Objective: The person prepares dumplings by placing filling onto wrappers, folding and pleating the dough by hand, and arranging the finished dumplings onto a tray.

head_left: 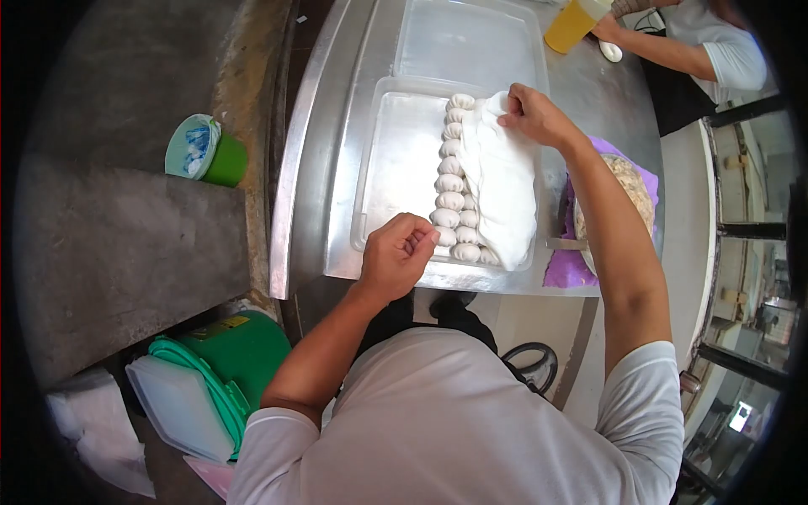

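Observation:
Rows of small pleated dumplings (449,183) lie in a shallow clear tray (396,151) on the metal table. A white cloth (505,194) covers the right part of the rows. My right hand (534,116) is closed on the cloth's far edge. By the tray's near edge, beside the nearest dumplings, my left hand (396,257) has its fingers curled and pinched together; what they hold, if anything, is hidden.
A bowl of filling (627,189) stands on purple cloth (568,268) at the right. Another clear tray (463,42) lies beyond. A co-worker's arm (665,52) is near a yellow container (572,27). Green bins (225,162) (244,345) stand left.

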The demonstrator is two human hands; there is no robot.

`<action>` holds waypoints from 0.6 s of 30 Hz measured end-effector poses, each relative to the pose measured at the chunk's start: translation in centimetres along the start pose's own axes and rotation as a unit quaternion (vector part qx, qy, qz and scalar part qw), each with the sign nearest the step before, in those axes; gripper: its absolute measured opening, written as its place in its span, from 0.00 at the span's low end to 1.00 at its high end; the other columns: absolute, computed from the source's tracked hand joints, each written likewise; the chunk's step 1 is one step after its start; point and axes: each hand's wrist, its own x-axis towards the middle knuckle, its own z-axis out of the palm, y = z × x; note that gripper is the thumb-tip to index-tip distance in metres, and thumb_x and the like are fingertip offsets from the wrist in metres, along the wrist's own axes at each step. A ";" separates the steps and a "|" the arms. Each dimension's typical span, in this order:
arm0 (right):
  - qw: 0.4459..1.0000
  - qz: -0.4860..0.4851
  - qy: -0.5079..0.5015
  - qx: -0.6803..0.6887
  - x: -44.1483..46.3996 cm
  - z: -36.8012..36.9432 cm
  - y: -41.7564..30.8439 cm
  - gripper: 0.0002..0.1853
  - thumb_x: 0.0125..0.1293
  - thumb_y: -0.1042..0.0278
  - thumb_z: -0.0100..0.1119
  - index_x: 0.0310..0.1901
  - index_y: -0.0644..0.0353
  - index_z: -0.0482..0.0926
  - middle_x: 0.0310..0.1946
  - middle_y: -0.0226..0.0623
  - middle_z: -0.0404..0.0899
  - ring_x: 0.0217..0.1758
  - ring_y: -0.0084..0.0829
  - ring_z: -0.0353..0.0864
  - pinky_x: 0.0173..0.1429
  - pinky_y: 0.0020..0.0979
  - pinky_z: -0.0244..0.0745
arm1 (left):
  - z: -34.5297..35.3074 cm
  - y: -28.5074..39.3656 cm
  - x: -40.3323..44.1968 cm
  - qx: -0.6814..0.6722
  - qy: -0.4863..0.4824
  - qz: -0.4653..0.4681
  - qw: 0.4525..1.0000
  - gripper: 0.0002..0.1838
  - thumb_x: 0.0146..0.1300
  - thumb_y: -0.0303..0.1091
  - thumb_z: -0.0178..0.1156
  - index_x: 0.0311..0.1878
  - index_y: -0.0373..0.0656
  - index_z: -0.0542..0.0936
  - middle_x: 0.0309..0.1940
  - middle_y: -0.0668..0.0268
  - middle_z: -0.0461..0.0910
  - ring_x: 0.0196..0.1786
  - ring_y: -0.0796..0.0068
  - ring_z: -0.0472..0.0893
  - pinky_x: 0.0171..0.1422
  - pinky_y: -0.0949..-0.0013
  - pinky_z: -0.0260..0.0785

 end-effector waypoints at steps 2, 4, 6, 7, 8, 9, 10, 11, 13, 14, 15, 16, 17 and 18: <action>1.000 -0.004 0.024 0.007 0.5 -0.1 1.5 0.10 0.64 0.69 0.67 0.42 0.65 0.80 0.26 0.28 0.73 0.30 0.23 0.69 0.35 0.30 0.66 | 0.2 0.0 0.0 -0.003 -0.001 -0.001 1.000 0.03 0.68 0.26 0.67 0.39 0.38 0.83 0.28 0.73 0.80 0.30 0.88 0.73 0.35 0.79 0.67; 0.990 0.032 0.050 0.125 1.0 -0.6 3.3 0.12 0.62 0.67 0.65 0.42 0.66 0.81 0.30 0.35 0.81 0.33 0.29 0.77 0.39 0.33 0.72 | -0.2 -0.1 -0.1 -0.009 -0.006 -0.006 1.000 0.03 0.68 0.26 0.67 0.39 0.38 0.83 0.29 0.73 0.81 0.31 0.88 0.73 0.36 0.79 0.67; 0.961 0.082 0.098 0.245 1.2 -0.4 5.1 0.10 0.63 0.68 0.64 0.42 0.65 0.81 0.30 0.32 0.80 0.33 0.27 0.77 0.39 0.32 0.72 | -0.3 -0.1 -0.1 -0.018 -0.010 -0.013 1.000 0.03 0.68 0.27 0.67 0.38 0.38 0.83 0.28 0.73 0.80 0.31 0.88 0.73 0.36 0.79 0.67; 0.912 0.129 0.145 0.361 1.0 -0.7 5.7 0.09 0.64 0.69 0.63 0.43 0.64 0.82 0.30 0.30 0.79 0.34 0.26 0.78 0.39 0.31 0.72 | -0.3 -0.1 -0.1 -0.025 -0.013 -0.020 0.999 0.03 0.68 0.27 0.67 0.38 0.38 0.83 0.28 0.73 0.80 0.31 0.88 0.74 0.37 0.79 0.68; 0.887 0.144 0.153 0.412 0.5 -1.7 6.5 0.08 0.67 0.70 0.58 0.44 0.63 0.81 0.33 0.32 0.79 0.35 0.29 0.79 0.41 0.33 0.76 | -0.2 0.1 0.0 -0.025 -0.014 -0.020 0.999 0.03 0.68 0.27 0.67 0.38 0.38 0.83 0.28 0.73 0.80 0.31 0.88 0.74 0.37 0.79 0.68; 0.887 0.144 0.154 0.411 0.1 -2.4 6.6 0.08 0.67 0.70 0.58 0.44 0.63 0.81 0.33 0.32 0.79 0.35 0.29 0.79 0.41 0.33 0.76 | -0.2 0.2 0.1 -0.030 -0.016 -0.025 0.999 0.03 0.68 0.27 0.67 0.39 0.38 0.83 0.29 0.73 0.81 0.32 0.88 0.74 0.38 0.79 0.68; 0.814 0.151 0.225 0.514 -0.3 -3.0 6.6 0.07 0.67 0.71 0.57 0.45 0.62 0.80 0.35 0.33 0.80 0.35 0.31 0.80 0.43 0.34 0.78 | -0.3 0.2 0.1 -0.034 -0.019 -0.029 0.999 0.04 0.68 0.27 0.67 0.40 0.38 0.83 0.30 0.73 0.81 0.33 0.88 0.74 0.39 0.80 0.68; 0.723 0.153 0.293 0.606 -0.9 -3.8 6.7 0.07 0.68 0.72 0.56 0.45 0.62 0.78 0.38 0.34 0.80 0.35 0.33 0.81 0.44 0.34 0.80 | -0.5 0.3 0.3 -0.035 -0.023 -0.026 0.999 0.04 0.68 0.27 0.67 0.40 0.38 0.83 0.30 0.73 0.81 0.33 0.88 0.74 0.39 0.80 0.68; 0.723 0.146 0.283 0.613 -2.9 -6.1 6.0 0.07 0.69 0.73 0.55 0.47 0.63 0.76 0.42 0.37 0.80 0.40 0.36 0.84 0.50 0.37 0.83 | -0.5 1.0 1.0 -0.062 -0.046 -0.102 0.992 0.08 0.69 0.28 0.67 0.48 0.37 0.82 0.38 0.70 0.83 0.39 0.85 0.78 0.47 0.78 0.72; 0.718 0.126 0.250 0.638 -4.6 -7.0 4.7 0.07 0.70 0.73 0.55 0.47 0.63 0.75 0.42 0.37 0.81 0.43 0.35 0.85 0.52 0.38 0.84 | 0.1 1.7 1.7 -0.063 -0.055 -0.099 0.992 0.08 0.69 0.28 0.67 0.48 0.37 0.82 0.38 0.70 0.83 0.39 0.85 0.78 0.47 0.78 0.72; 0.711 0.105 0.215 0.661 -6.3 -7.5 3.0 0.07 0.70 0.74 0.55 0.47 0.64 0.75 0.43 0.38 0.81 0.46 0.35 0.85 0.54 0.38 0.84 | 0.7 3.0 2.7 -0.113 -0.047 -0.066 0.990 0.11 0.69 0.28 0.67 0.52 0.37 0.81 0.42 0.67 0.83 0.43 0.81 0.80 0.52 0.75 0.74; 0.716 0.075 0.149 0.678 -7.9 -7.4 1.7 0.08 0.71 0.74 0.55 0.49 0.65 0.75 0.45 0.39 0.82 0.51 0.35 0.86 0.59 0.40 0.83 | 1.2 4.2 3.9 -0.164 -0.038 -0.032 0.985 0.14 0.69 0.28 0.66 0.56 0.36 0.80 0.47 0.65 0.83 0.48 0.78 0.81 0.57 0.72 0.75; 0.705 0.067 0.116 0.697 -9.7 -6.9 -0.7 0.09 0.71 0.74 0.56 0.50 0.66 0.75 0.46 0.39 0.83 0.52 0.35 0.86 0.60 0.39 0.82 | 1.5 5.4 5.2 -0.165 -0.046 -0.028 0.985 0.14 0.69 0.28 0.66 0.56 0.36 0.80 0.47 0.65 0.83 0.48 0.78 0.81 0.57 0.72 0.75; 0.693 0.058 0.084 0.714 -11.5 -6.0 -3.0 0.10 0.71 0.74 0.56 0.52 0.66 0.75 0.47 0.39 0.83 0.52 0.34 0.85 0.62 0.38 0.82 | 2.1 6.6 6.6 -0.278 -0.082 -0.092 0.953 0.15 0.69 0.27 0.66 0.57 0.35 0.79 0.49 0.62 0.83 0.51 0.74 0.82 0.60 0.69 0.75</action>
